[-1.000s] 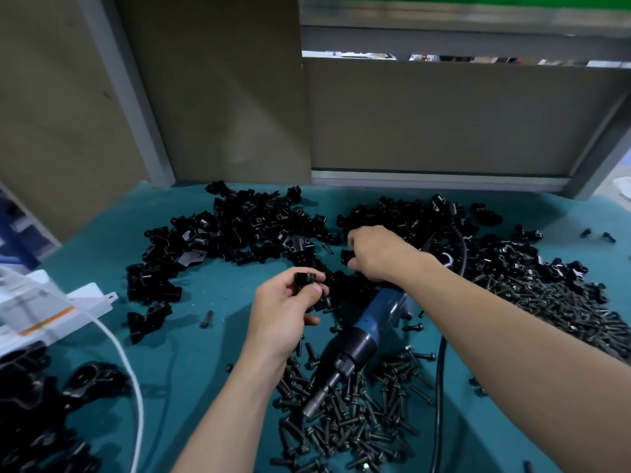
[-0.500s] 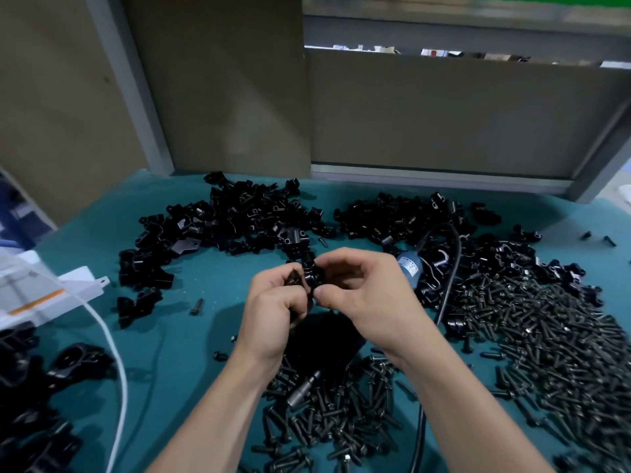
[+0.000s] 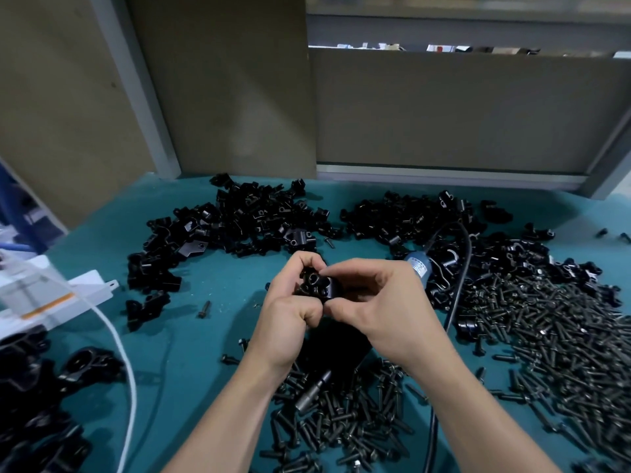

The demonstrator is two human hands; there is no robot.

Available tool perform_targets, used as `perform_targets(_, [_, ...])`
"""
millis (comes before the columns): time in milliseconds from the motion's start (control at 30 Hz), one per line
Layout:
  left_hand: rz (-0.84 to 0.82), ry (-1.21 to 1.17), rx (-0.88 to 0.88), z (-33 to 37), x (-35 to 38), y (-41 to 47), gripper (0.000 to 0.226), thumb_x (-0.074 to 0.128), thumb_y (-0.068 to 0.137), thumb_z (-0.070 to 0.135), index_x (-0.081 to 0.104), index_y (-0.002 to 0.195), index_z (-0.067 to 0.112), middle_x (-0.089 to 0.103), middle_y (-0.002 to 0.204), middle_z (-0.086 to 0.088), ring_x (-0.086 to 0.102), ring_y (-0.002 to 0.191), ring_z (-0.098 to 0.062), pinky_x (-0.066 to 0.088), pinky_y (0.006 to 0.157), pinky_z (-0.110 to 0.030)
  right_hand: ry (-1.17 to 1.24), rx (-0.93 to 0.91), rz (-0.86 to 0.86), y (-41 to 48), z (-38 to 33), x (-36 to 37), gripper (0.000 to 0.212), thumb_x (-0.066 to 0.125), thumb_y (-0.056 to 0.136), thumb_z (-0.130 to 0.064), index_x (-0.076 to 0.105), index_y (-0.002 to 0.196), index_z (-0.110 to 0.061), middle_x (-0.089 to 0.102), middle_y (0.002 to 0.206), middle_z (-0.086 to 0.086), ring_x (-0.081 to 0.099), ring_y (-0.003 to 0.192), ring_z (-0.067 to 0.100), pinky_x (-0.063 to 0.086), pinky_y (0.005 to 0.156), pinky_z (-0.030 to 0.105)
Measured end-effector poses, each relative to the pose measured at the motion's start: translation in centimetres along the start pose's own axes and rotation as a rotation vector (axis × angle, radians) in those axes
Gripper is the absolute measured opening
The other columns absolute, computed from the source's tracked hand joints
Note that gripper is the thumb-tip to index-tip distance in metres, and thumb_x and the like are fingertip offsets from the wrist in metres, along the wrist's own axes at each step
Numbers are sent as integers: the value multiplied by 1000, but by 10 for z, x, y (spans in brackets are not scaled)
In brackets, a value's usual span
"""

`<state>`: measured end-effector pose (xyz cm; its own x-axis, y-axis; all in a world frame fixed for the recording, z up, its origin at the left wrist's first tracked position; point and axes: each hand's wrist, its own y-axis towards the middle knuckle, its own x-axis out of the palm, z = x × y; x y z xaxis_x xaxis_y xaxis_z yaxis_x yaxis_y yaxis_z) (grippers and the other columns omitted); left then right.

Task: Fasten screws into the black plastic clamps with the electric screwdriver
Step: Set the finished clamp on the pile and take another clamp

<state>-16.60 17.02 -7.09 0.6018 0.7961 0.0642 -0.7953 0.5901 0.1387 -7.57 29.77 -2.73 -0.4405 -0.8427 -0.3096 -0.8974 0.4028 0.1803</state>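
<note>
Clamp preparation, head view: a glossy black plastic clamp (image 3: 316, 285) is held above the electric screwdriver (image 3: 312, 392), which lies on the teal bench (image 3: 191, 336). Fingers of the left hand (image 3: 286, 315) curl round it; the right hand (image 3: 386, 312) pinches its edge. Next, probably: seat a screw from the dull metal screw heap (image 3: 341, 428) around the screwdriver's tip.

Glossy black plastic clamps (image 3: 252, 220); dark metal screws (image 3: 553, 336); matt teal mat (image 3: 191, 336)

On tabletop (image 3: 191, 339): clamps (image 3: 239, 223) heaped behind left hand (image 3: 290, 319) and right hand (image 3: 386, 308), screws (image 3: 546, 336) right and in front, screwdriver (image 3: 314, 390) beneath.
</note>
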Motion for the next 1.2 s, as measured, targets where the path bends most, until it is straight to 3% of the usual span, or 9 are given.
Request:
perform_targets(100, [1,91,60,0,0,1,65,47,45,8,56,108,18,44,78,-7,38,66,-15,32,58,-32,-13,-7,30,-3,-1,3,40,86,75,-2,83,100,-32,78,85,-13,75,82,6,61,78,25])
perform_targets(200, [-39,109,117,4,-1,0,58,46,49,3,54,104,17,44,66,9,38,55,-6,31,47,-24,-20,8,30,-4,-1,2,40,87,76,-4,83,101,-35,79,87,-14,75,83,5,62,79,26])
perform_targets(433, [-75,92,86,7,-4,-2,56,45,50,2,52,103,17,43,51,13,35,45,-6,26,45,-18,-48,-43,27,-5,-1,0,42,85,76,-6,82,101,-40,78,87,-15,74,84,6,57,74,25])
perform_targets(633, [-83,-17,114,11,4,-5,58,50,48,15,51,106,10,41,64,2,33,56,-17,24,50,-31,-21,-73,62,-5,-1,10,40,86,76,-5,83,104,-34,79,93,-17,75,94,3,60,88,31])
perform_targets(767, [-71,-1,112,11,8,-6,63,53,50,23,52,112,9,47,72,-19,37,65,-30,29,53,-52,-11,-29,64,-4,1,6,40,88,75,-5,83,102,-34,80,91,-16,75,90,4,63,87,33])
perform_targets(833, [-61,34,123,9,8,-6,64,53,51,25,51,113,10,46,72,-24,38,64,-31,31,53,-54,-32,-26,57,-3,2,3,41,90,74,-9,83,101,-39,79,92,-17,76,91,5,63,86,34])
perform_targets(933, [-28,49,107,6,7,-3,66,54,50,28,53,114,13,49,76,-22,45,72,-24,36,60,-48,-53,-34,54,-2,2,4,45,91,73,-6,82,102,-39,79,91,-18,76,89,3,63,84,31])
perform_targets(1033, [-1,69,73,3,8,-2,64,54,50,32,55,113,18,52,77,-5,47,71,-18,36,64,-42,-28,-21,37,0,2,2,47,91,72,0,82,101,-37,80,94,-16,76,91,3,63,86,30])
perform_targets(1200, [-38,90,72,8,15,0,30,59,76,42,60,104,32,60,77,15,53,71,-4,41,63,-22,12,32,104,2,4,-7,48,92,70,3,82,100,-33,80,94,-16,76,95,2,61,91,28])
